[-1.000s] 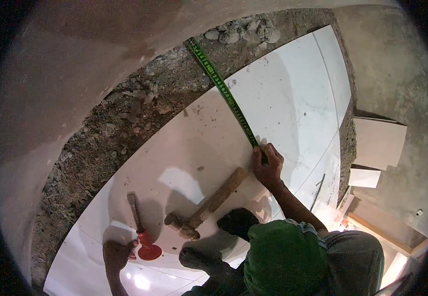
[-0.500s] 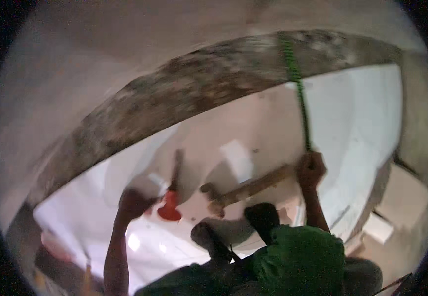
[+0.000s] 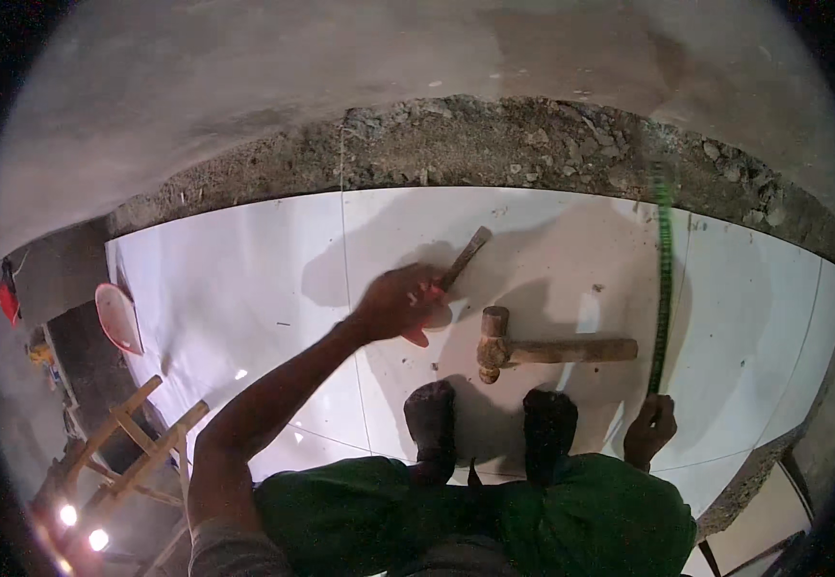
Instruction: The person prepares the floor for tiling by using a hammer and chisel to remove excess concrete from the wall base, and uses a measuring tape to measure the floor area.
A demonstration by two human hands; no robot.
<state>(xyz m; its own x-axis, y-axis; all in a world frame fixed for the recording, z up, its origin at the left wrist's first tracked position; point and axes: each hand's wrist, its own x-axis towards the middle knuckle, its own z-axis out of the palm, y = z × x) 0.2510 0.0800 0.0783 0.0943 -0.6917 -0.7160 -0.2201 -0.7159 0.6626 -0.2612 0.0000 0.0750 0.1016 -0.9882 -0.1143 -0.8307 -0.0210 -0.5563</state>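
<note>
My left hand is closed around the red grip of a chisel, low over the white floor tiles. The steel blade points up and to the right, while the fingers cover much of the grip. Off to the right, my right hand is closed on the near end of a green tape measure. Its long banded blade stretches away from me over the tiles to the rough strip at the wall. Between my hands lies a hammer with a wooden handle, its head toward the left, just beyond my feet.
A strip of broken concrete runs between the tiles and the wall. At left are a red-rimmed bowl-like piece, a wooden frame like a ladder and bright lamps. Loose slabs lie at lower right.
My left hand has gone from beside the chisel to gripping it. The view has turned and steadied. My right hand still holds the tape measure, now farther right in view.
</note>
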